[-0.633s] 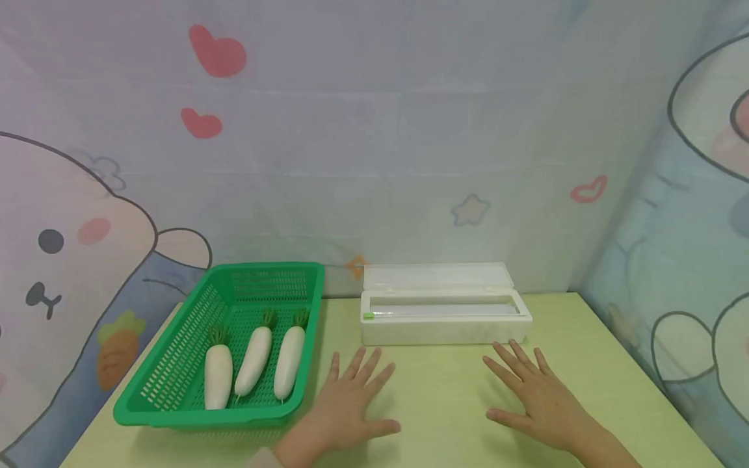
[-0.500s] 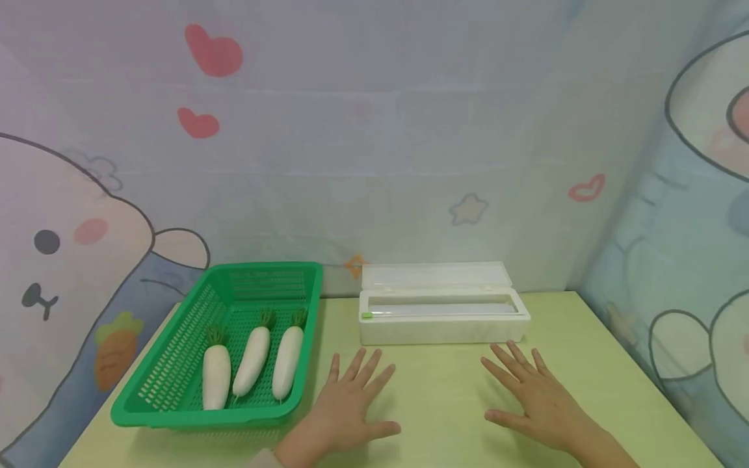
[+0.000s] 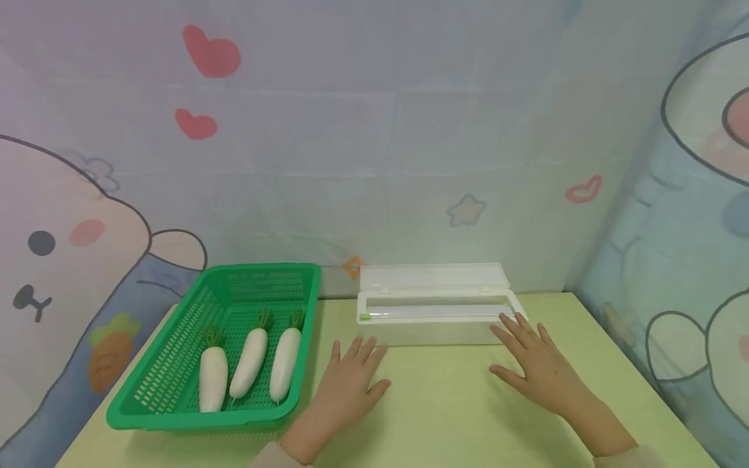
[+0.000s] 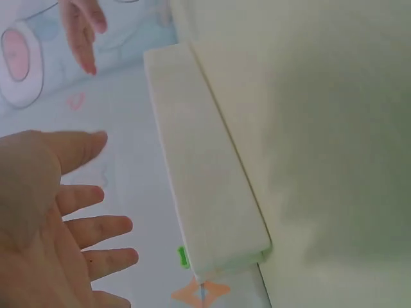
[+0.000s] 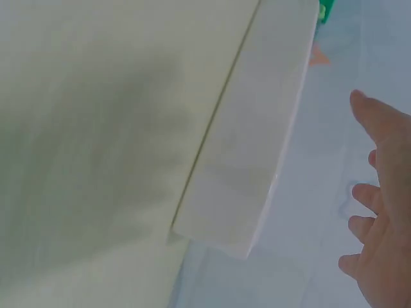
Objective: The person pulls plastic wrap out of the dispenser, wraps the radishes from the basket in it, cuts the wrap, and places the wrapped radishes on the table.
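My left hand (image 3: 345,387) hovers, fingers spread, between the basket and the white box, fingertips overlapping the box's lower left front in the head view. My right hand (image 3: 544,374) is held out at the other end, its fingertips overlapping the front right corner. Neither holds anything. The long white box (image 3: 435,334) looks like a cling film dispenser: its lid (image 3: 434,277) stands raised, a pale roll lies inside, and a green slider (image 3: 365,316) sits at the left of the front bar. In the left wrist view the fingers (image 4: 99,229) are apart, beside the box.
A green plastic basket (image 3: 199,421) stands on the left of the pale green table (image 3: 445,416). In it lie three white radishes with green tops: one at left (image 3: 213,380), a middle radish (image 3: 249,363) and a right radish (image 3: 285,364). A printed cloth (image 3: 328,143) hangs behind.
Both hands have lifted and moved forward toward the white box, and the right hand's fingertips now overlap its corner. The head view has shifted slightly. Basket, radishes and box stay put.
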Available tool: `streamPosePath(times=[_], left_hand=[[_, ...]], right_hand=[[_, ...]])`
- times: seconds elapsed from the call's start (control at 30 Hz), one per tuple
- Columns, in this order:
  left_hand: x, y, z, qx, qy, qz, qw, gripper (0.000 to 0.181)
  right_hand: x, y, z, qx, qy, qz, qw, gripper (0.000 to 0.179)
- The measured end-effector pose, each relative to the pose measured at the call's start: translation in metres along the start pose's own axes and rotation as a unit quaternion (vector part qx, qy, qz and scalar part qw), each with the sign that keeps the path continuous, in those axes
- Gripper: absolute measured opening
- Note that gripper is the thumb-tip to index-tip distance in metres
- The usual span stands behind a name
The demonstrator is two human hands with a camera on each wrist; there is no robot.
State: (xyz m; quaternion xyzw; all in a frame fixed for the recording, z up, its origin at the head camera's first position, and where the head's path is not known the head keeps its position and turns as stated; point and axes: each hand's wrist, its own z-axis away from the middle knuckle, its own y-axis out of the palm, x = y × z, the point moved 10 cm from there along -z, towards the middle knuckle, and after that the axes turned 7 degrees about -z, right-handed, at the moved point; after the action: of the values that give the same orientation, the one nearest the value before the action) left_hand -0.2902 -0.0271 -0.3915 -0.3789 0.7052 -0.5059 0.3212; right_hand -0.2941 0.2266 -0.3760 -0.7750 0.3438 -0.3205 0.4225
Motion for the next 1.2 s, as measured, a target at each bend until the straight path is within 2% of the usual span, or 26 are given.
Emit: streamPosePath(times=[0.17, 0.23, 0.33, 0.47, 0.7, 0.83, 0.93, 1.2], left_hand=[[0.003, -0.016, -0.019, -0.075, -0.033, 0.037, 0.9959, 0.041], [0.009, -0.02, -0.026, -0.1, -0.058, 0.05, 0.9921, 0.038], [0.016, -0.021, -0.036, -0.115, -0.089, 0.069, 0.987, 0.036], [0.023, -0.012, -0.05, -0.108, -0.102, 0.084, 0.9853, 0.035], [0.042, 0.005, -0.078, -0.094, -0.125, 0.053, 0.9863, 0.03], [0.058, 0.01, -0.084, -0.069, -0.144, 0.059, 0.9853, 0.03], [0.065, 0.015, -0.086, -0.055, -0.149, 0.064, 0.9853, 0.028], [0.066, 0.025, -0.09, -0.039, -0.127, 0.073, 0.9885, 0.023]], right_hand=[[-0.025, -0.012, -0.015, -0.038, 0.015, -0.026, 0.9988, 0.058], [-0.039, -0.012, -0.019, -0.041, 0.04, -0.05, 0.9971, 0.056], [-0.063, -0.006, -0.021, -0.035, 0.092, -0.093, 0.9908, 0.054], [-0.089, 0.007, -0.02, -0.022, 0.148, -0.136, 0.9793, 0.055], [-0.119, 0.018, -0.023, -0.013, 0.197, -0.184, 0.9629, 0.05], [-0.133, 0.023, -0.033, 0.011, 0.213, -0.193, 0.9578, 0.046], [-0.142, 0.026, -0.037, 0.029, 0.224, -0.197, 0.9539, 0.045], [-0.149, 0.036, -0.035, 0.06, 0.238, -0.218, 0.9447, 0.046]])
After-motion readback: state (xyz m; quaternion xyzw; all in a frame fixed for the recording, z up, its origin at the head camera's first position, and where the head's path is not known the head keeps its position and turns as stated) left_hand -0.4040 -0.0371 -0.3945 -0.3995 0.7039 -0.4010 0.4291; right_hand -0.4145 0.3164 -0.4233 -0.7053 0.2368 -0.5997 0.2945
